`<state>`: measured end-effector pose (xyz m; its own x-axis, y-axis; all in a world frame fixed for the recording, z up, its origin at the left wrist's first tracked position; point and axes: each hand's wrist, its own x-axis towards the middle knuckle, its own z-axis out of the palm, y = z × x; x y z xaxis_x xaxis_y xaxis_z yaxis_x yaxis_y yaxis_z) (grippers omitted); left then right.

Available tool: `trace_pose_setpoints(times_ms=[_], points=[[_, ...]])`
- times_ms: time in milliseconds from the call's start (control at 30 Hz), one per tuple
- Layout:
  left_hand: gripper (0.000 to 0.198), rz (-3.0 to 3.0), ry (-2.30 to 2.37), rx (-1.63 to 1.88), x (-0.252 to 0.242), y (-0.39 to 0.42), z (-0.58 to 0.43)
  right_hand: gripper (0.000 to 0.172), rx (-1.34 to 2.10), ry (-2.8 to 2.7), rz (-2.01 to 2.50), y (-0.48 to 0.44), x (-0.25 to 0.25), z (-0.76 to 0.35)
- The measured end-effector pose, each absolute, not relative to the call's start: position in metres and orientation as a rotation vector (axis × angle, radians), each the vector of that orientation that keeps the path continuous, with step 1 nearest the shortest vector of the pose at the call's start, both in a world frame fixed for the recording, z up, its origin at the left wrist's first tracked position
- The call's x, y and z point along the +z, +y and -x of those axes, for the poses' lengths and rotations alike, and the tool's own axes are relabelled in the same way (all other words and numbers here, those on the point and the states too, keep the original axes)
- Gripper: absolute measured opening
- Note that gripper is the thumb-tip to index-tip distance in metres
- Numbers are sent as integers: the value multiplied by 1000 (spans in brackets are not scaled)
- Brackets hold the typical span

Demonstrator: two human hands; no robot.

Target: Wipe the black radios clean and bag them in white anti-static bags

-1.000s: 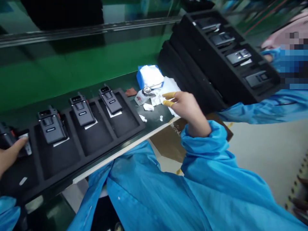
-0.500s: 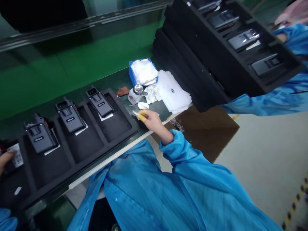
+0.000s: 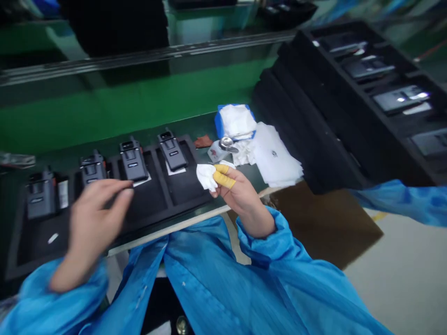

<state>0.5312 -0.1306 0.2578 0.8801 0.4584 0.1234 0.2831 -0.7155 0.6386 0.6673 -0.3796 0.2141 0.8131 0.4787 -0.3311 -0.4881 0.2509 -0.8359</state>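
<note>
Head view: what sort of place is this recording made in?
Most likely a factory assembly or packing line for electronics. Black foam trays hold rows of identical handheld radios, a green conveyor belt runs behind them, and the right hand, in yellow fingertip covers, pinches a white wipe.

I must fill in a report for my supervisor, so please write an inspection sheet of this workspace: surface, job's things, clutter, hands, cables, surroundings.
Surface: dark bench top beside a green conveyor belt.
Job's things: small white wipe; black foam tray with four handheld radios, one per compartment.
Clutter: blue box of wipes, stack of white sheets, small bottle with metal cap, reddish-brown scrap.
Hands: right hand pinches the wipe, yellow cots on two fingers; left hand open and blurred over the tray, contact cannot be told.
Cables: nothing seen.
Surroundings: stacked black trays holding more devices; another person's blue sleeve; brown cardboard on the floor.
</note>
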Motion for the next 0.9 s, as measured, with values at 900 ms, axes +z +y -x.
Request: trace_pose_setpoints(times_ms=[900], points=[[19,-1159,526,-72,231,-161,-555,29,823,12,1177,-319,214,-644]])
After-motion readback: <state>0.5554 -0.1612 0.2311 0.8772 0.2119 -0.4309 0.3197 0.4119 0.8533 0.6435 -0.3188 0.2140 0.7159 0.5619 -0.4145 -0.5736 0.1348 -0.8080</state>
